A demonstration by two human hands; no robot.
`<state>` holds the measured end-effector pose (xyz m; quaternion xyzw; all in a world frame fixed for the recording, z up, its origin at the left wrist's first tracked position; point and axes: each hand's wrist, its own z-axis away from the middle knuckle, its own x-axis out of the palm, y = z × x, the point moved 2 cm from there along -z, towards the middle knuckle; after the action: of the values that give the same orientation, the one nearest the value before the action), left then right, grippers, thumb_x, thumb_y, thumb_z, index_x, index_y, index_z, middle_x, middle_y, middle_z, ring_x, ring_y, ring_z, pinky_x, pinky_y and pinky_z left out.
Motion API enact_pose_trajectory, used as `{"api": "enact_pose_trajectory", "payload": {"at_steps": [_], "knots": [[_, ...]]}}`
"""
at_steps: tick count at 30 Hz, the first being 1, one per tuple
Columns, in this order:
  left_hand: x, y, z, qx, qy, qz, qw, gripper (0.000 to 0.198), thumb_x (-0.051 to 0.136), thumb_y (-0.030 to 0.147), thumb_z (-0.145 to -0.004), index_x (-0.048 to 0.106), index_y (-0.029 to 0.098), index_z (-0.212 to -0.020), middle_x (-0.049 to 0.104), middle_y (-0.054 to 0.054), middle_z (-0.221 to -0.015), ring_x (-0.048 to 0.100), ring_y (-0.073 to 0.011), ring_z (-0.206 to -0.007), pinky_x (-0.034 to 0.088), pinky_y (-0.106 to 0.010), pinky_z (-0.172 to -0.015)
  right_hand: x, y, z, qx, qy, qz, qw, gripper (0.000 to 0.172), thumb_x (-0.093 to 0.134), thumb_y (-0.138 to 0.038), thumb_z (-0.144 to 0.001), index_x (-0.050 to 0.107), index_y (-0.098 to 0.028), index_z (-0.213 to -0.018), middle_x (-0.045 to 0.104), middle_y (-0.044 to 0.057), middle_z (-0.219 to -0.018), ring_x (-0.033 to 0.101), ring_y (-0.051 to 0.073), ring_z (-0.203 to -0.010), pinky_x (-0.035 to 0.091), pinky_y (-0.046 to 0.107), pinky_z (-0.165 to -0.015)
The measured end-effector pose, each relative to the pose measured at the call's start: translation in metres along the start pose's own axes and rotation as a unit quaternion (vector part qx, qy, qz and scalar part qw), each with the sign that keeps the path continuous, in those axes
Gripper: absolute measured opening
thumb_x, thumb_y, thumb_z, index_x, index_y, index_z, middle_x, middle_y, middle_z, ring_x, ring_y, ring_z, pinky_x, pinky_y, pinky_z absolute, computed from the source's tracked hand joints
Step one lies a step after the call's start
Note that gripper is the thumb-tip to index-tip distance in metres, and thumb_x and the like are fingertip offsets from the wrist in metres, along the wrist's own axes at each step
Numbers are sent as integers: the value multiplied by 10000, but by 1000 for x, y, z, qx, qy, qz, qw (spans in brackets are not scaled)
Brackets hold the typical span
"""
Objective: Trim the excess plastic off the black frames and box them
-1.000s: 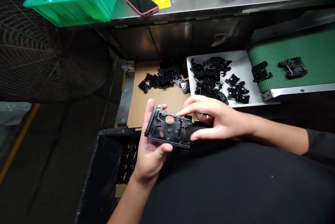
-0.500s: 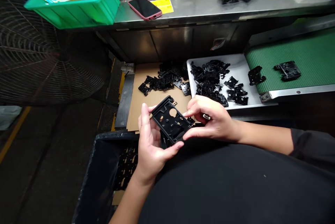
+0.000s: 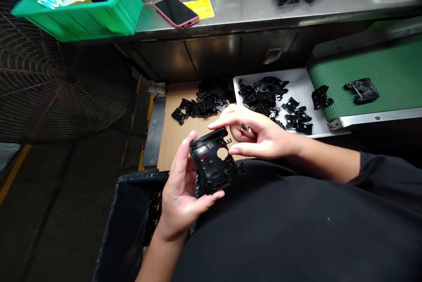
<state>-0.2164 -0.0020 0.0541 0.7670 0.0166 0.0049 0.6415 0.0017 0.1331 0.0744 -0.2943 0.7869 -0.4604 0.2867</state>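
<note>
A flat black moulded part (image 3: 214, 165) with a round hole and small slots is held up in front of my body. My left hand (image 3: 181, 185) grips it from the left, its fingers behind the left edge and its thumb under the lower edge. At the upper right corner, my right hand (image 3: 255, 132) has its index finger along the top edge and its thumb by the right edge near the hole; the other fingers are curled, and a ring shows on one. Beyond my hands, a pile of similar black parts (image 3: 206, 102) lies on a cardboard sheet (image 3: 171, 135).
A white tray (image 3: 316, 126) holds more black parts beside a green conveyor belt (image 3: 389, 66) with black pieces on it. A black bin (image 3: 112, 225) stands below left. On the metal shelf (image 3: 240, 7) are a green crate (image 3: 99, 18) and phone (image 3: 176, 11). A large fan (image 3: 66, 75) stands left.
The black part has turned in my hands, its raised edge now nearer the top. My right hand has moved up and left from the part's right side to its upper corner.
</note>
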Motion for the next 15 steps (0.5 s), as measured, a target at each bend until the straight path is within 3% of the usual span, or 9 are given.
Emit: {"api": "enact_pose_trajectory", "payload": {"at_steps": [2, 6, 8, 10, 12, 15], "knots": [[1, -3, -5, -6, 3, 4, 1000, 1128, 1026, 213, -719, 482, 477, -1672, 344, -78, -1844, 614, -406, -1502, 674, -448, -1054, -6, 2, 2, -10, 46, 19, 999, 476, 825, -375, -999, 676, -248, -1433, 623, 34, -1180, 414, 44, -665, 481, 207, -629], [8, -4, -23, -4, 20, 10, 1000, 1123, 1029, 224, -720, 487, 470, -1672, 343, -73, -1845, 530, -423, -1575, 592, -508, -1174, -15, 3, 15, -57, 110, 54, 991, 467, 837, -403, -992, 710, -218, -1402, 560, -27, -850, 559, 139, -795, 588, 339, -850], [13, -2, -33, -1, 22, 11, 1000, 1096, 1017, 210, -736, 498, 478, -1663, 360, -61, -1838, 500, -415, -1599, 561, -515, -1207, -17, 3, 21, -68, 102, 62, 990, 510, 850, -448, -977, 716, -202, -1403, 584, -20, -856, 557, 141, -795, 590, 324, -796], [19, 1, -44, -6, 21, 13, 1000, 1074, 1013, 218, -746, 509, 482, -1656, 368, -53, -1835, 484, -412, -1610, 548, -521, -1220, -21, 3, 26, -73, 93, 68, 991, 526, 865, -426, -968, 712, -198, -1416, 661, 22, -1003, 517, 96, -718, 548, 256, -652], [26, 4, -54, -13, 23, 16, 1000, 1054, 1013, 237, -750, 521, 484, -1649, 375, -37, -1833, 457, -402, -1630, 532, -514, -1241, -26, 4, 28, -75, 99, 72, 990, 445, 855, -333, -983, 728, -188, -1385, 698, 55, -1100, 497, 62, -668, 495, 208, -561], [36, 6, -66, -41, 34, 39, 998, 1021, 1006, 260, -766, 533, 474, -1646, 405, -11, -1818, 444, -364, -1646, 505, -468, -1277, -35, 6, 25, -78, 133, 60, 986, 324, 881, -258, -957, 783, -158, -1249, 733, 55, -1022, 557, 73, -689, 501, 198, -547]]}}
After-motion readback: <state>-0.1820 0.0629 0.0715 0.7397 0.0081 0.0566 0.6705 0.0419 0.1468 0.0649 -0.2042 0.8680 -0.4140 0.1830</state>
